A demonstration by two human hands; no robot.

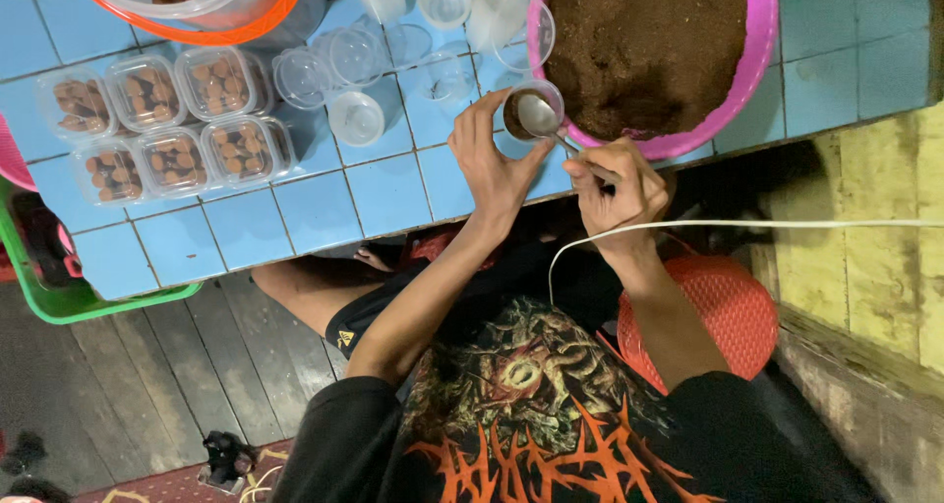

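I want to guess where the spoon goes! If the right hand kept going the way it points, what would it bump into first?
Probably the small clear cup held by the left hand: the right hand aims its spoon there. The pink basin lies just beyond.

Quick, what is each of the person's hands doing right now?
Left hand: fingers closed around a small clear cup of brown powder.
Right hand: fingers closed on a metal spoon, its bowl over the cup.
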